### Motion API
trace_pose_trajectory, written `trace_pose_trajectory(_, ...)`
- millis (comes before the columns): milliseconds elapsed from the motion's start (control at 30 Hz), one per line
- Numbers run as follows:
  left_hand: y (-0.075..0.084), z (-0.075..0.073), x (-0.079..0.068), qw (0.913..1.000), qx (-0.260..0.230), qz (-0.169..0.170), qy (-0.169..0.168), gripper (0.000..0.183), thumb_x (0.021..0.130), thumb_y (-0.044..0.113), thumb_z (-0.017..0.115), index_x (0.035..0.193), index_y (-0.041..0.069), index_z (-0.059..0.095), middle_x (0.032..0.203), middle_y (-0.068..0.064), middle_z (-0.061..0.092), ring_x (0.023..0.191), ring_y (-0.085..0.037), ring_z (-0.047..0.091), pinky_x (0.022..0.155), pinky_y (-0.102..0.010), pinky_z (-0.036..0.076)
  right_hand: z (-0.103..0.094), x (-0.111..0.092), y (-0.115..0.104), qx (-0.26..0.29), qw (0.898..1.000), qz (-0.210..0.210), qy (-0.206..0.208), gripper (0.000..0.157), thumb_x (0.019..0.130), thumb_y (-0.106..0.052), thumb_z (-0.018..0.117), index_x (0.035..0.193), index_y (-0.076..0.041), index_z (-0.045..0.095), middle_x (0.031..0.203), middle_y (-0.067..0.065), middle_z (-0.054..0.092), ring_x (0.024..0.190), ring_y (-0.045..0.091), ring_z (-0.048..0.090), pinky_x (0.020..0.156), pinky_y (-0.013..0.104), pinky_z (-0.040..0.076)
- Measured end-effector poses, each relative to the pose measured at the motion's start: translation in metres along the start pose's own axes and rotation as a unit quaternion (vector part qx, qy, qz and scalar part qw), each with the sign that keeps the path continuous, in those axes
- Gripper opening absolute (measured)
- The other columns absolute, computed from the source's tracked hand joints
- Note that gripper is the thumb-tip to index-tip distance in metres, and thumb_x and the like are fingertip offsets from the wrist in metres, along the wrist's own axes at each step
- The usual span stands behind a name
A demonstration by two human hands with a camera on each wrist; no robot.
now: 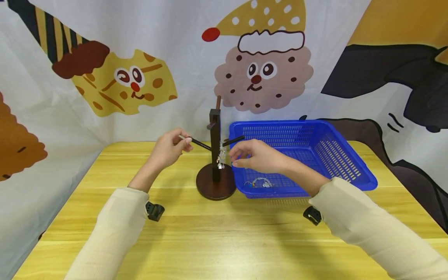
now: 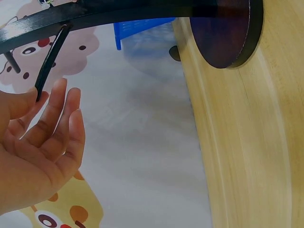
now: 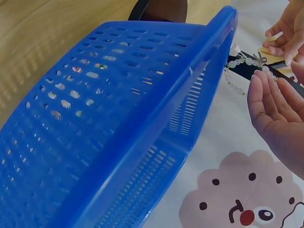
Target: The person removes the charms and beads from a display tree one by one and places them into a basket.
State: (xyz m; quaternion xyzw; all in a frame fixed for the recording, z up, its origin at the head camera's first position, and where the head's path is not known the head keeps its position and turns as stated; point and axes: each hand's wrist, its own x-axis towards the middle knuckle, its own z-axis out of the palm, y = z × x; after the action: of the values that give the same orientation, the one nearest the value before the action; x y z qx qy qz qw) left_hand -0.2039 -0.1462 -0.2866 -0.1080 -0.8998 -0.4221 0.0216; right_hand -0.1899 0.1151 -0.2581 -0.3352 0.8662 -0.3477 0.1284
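A dark wooden stand with a round base and several slanting pegs stands upright on the table. My left hand pinches the tip of its left peg between thumb and index finger, the other fingers loosely bent in the left wrist view. From the right peg hangs a bracelet of clear, pale beads, seen as a loop in the right wrist view. My right hand is just right of it, fingers gently bent and holding nothing, below the peg's tip. Part of its thumb is cut off in the right wrist view.
A blue plastic basket with perforated walls stands right of the stand, under my right forearm. Inside it, near the front wall, lies beaded jewellery. A cloth printed with cartoon figures hangs behind the wooden table.
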Motion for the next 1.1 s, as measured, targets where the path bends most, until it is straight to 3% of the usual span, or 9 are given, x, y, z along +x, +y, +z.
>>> trace_pose_trajectory(367,-0.001,0.0,0.0,1.0,0.002,0.006,0.002,0.019,0.097,0.018,0.047,0.103,0.004,0.057,0.087,-0.015,0.066,0.081,-0.024,0.062,0.065,-0.033,0.04,0.01,0.008,0.005,0.037,0.999,0.012,0.0,0.024,0.087,-0.001,0.059,0.11,0.005,0.058,0.1,0.016,0.063,0.08,0.022,0.062,0.068,0.034,0.051)
trace_pose_trajectory(733,-0.001,0.0,0.0,0.9999,0.006,0.008,0.004,0.018,0.097,0.018,0.047,0.103,0.004,0.057,0.086,-0.013,0.066,0.081,-0.023,0.062,0.065,-0.033,0.041,0.019,0.014,0.004,0.057,0.997,0.051,0.009,0.029,0.088,-0.002,0.058,0.116,0.003,0.055,0.106,0.015,0.063,0.079,0.023,0.062,0.071,0.036,0.051)
trace_pose_trajectory(1100,-0.001,0.0,0.0,0.9999,0.005,0.013,0.001,0.018,0.097,0.017,0.046,0.104,0.004,0.057,0.088,-0.016,0.066,0.081,-0.024,0.063,0.067,-0.034,0.042,0.028,0.019,0.007,0.103,0.993,0.048,0.018,0.028,0.087,0.003,0.056,0.115,0.005,0.052,0.11,0.018,0.06,0.083,0.022,0.062,0.07,0.032,0.051)
